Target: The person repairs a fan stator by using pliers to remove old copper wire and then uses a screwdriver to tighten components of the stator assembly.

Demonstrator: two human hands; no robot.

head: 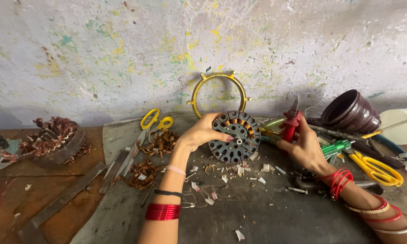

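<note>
Gripping the round motor stator (236, 137) upright on the dark mat (257, 212), her left hand (202, 133) curls around its rim (copper windings showing), while the right hand (305, 147) clasps red-handled pliers (291, 124) just beside it.

Lighting: soft, even daylight, moderately bright; source not seen. Shadows: faint and diffuse, cast under the brass ring (219, 94) on the paint-flecked wall (122, 49) and beneath the forearms on the dark mat (266, 212). Glare: slight sheen noted on the red bangles (162, 211) and the brown pot (351, 111). Focus: centre sharp; corners softened. Distortion: wide-angle bending observed at the edges, where the bench line is curved.
</note>
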